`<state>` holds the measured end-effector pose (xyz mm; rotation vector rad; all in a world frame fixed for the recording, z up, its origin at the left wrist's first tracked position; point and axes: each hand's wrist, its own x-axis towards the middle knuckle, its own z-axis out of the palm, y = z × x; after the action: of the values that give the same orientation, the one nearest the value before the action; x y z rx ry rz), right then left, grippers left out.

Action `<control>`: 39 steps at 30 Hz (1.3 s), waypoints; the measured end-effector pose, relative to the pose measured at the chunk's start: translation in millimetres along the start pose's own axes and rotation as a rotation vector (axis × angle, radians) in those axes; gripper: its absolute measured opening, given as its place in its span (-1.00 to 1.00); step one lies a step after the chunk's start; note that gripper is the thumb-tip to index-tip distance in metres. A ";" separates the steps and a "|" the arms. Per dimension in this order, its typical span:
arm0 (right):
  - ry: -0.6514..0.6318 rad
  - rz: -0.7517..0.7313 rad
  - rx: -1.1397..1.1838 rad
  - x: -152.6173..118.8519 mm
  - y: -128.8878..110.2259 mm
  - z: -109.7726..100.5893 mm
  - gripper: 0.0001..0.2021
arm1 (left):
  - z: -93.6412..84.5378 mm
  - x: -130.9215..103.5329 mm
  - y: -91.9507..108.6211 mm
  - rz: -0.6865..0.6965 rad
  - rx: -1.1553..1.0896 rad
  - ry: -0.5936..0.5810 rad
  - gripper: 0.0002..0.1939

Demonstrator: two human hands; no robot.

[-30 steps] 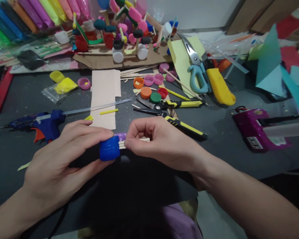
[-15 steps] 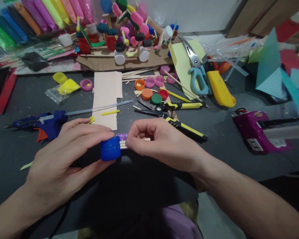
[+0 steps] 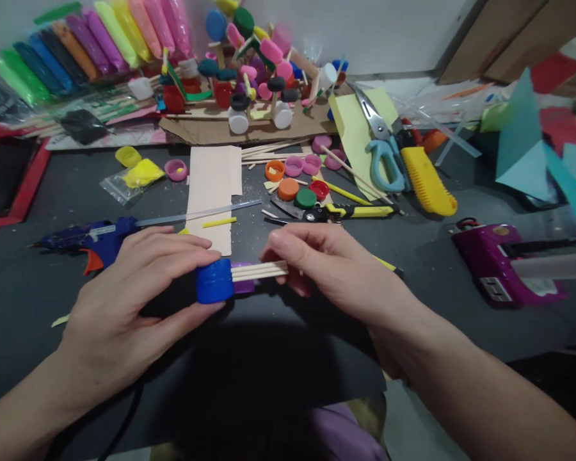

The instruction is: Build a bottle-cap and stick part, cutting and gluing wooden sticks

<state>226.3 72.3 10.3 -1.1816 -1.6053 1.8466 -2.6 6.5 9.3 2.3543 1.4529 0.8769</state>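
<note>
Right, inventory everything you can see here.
Cap piece: one, blue, foreground
Held sticks: several, pale, from cap piece
Purple cap: one, purple, behind sticks
Glue gun: one, blue, left
Card: one, pale, centre
Loose caps: several, mixed, centre
Cutters: one, black-yellow, centre
Scissors: one, light-blue, back right
Ridged tool: one, yellow, right
Socket block: one, purple, right
Small packet: one, yellow, left
Long packets: many, mixed, back left
Models: several, mixed, back
Folded paper: some, teal, right
Table: one, dark, underneath
Left grip: one, bare, on cap piece
Right grip: one, bare, by held sticks
</note>
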 end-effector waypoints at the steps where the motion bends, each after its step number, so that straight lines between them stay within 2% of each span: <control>1: 0.045 -0.021 0.010 0.2 0.4 -1.5 -0.63 | 0.1 -0.1 -0.1 -0.025 -0.011 0.019 -0.67; 5: 0.204 -0.111 -0.048 0.0 3.5 -5.1 -0.74 | 0.3 0.4 -0.8 -0.148 -0.109 0.128 -0.63; 9: 0.253 -0.246 -0.486 -2.3 8.5 0.6 -0.88 | -1.0 1.6 -3.9 -0.157 -0.182 0.202 -0.61; 10: 0.242 -0.273 -0.599 -2.7 9.8 3.7 -0.86 | -1.3 1.8 -4.8 -0.156 -0.184 0.209 -0.61; 12: 0.190 -0.347 -0.760 -2.7 12.5 10.6 -0.70 | -1.6 2.0 -6.4 -0.160 -0.187 0.208 -0.61; 15: 0.097 -0.456 -0.871 -0.7 17.1 19.3 -0.48 | -1.4 2.0 -7.7 -0.159 -0.188 0.195 -0.61; 19: 0.060 -0.473 -0.919 2.0 21.3 22.7 -0.54 | -1.1 1.2 -8.5 -0.151 -0.175 0.189 -0.62; 22: 0.080 -0.462 -0.878 0.6 19.4 20.8 -0.57 | -1.2 -0.1 -8.2 -0.171 -0.218 0.195 -0.62; 24: 0.152 -0.438 -0.822 -1.6 15.7 19.2 -0.60 | -1.1 -0.8 -7.4 -0.206 -0.289 0.207 -0.61; 27: 0.212 -0.352 -0.641 -3.9 9.7 17.8 -0.71 | -0.1 -1.1 -6.1 -0.246 -0.362 0.211 -0.61; 33: 0.053 -0.119 0.067 -0.3 5.1 17.2 -0.75 | 2.0 -1.9 -6.9 -0.180 -0.292 0.168 -0.59; 35: 0.052 -0.078 0.134 1.4 4.6 16.3 -0.76 | 2.2 -1.8 -7.0 -0.174 -0.276 0.172 -0.60; 39: 0.092 -0.089 0.156 2.1 3.1 13.6 -0.80 | 2.2 -0.5 -5.8 -0.163 -0.230 0.166 -0.63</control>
<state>214.8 65.2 6.2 -1.0935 -1.4134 1.7980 -5.7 9.1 4.6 2.0082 1.4905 1.1498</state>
